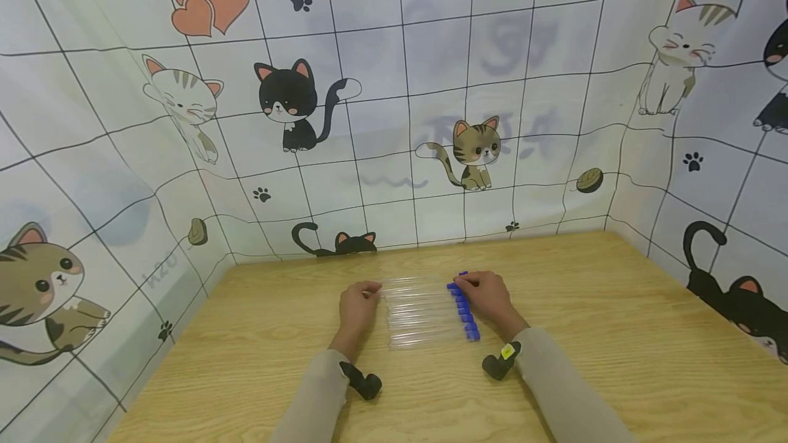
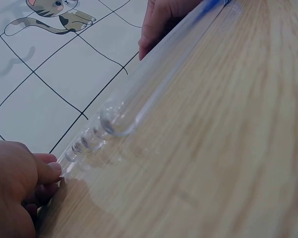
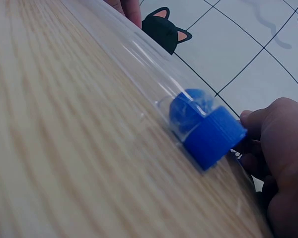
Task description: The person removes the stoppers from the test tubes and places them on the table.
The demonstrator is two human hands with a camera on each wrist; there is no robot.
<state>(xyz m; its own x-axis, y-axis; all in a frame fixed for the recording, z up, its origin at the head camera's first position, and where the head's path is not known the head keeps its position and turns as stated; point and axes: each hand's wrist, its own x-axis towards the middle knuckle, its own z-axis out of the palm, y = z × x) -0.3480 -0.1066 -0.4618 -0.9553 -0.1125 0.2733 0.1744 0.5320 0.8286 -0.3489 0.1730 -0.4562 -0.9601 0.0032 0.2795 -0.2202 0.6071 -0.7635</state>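
Neatly, clear tubes lie parallel on the tabletop, blue caps toward three o'clock; the left hand pinches a tube end at ten, the right hand a cap at two — probably so the row lies even.

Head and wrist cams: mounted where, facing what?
Head: on the head, facing forward-down at clear cylindrical tubes, blue caps; left hand, right hand, beige sleeves.
Left wrist: worn there, facing caps along the tubes; left hand near, right beyond.
Right wrist: worn there, facing tubes from capped end; right hand near, left beyond.
Wrist views share wood-grain tabletop, white cat-print sheet.
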